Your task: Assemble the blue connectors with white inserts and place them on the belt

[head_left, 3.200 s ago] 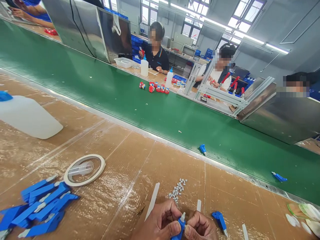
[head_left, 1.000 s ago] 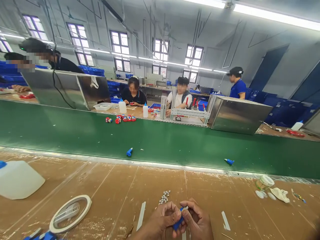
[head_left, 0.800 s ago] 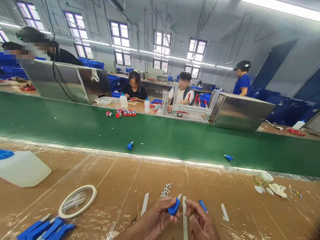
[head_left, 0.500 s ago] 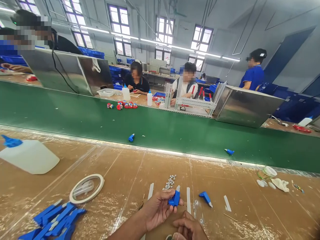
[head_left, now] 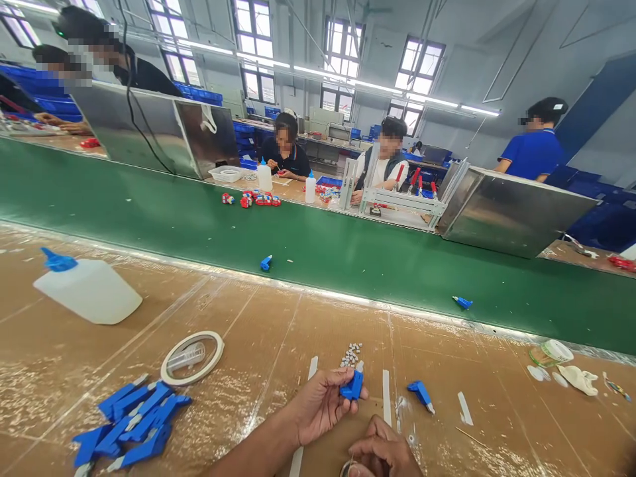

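My left hand (head_left: 318, 405) grips a small blue plastic piece (head_left: 354, 385) with a pale tip pointing up and away, thumb and fingers closed round it. Lower and to the right, my right hand (head_left: 386, 452) is closed in a pinch. What it pinches is too small to make out; a round rim shows just beneath its fingertips at the bottom edge. Small grey pieces (head_left: 352, 354) lie in a cluster beyond my left hand. Another blue piece with a pale tip (head_left: 421, 396) rests on the table to the right, past a white tape strip (head_left: 386, 401).
To the left are a pile of blue pieces (head_left: 134, 421), a tape roll (head_left: 218, 358) and a white bottle with a blue cap (head_left: 92, 291). A jar (head_left: 550, 352) stands far right. Beyond runs a green conveyor belt (head_left: 338, 255) carrying blue and red pieces, with people working behind it.
The whole view has shifted, so things on the left sit further right. My left hand still holds the blue piece. My right hand stays low, its fingers now drawn into a pinch.
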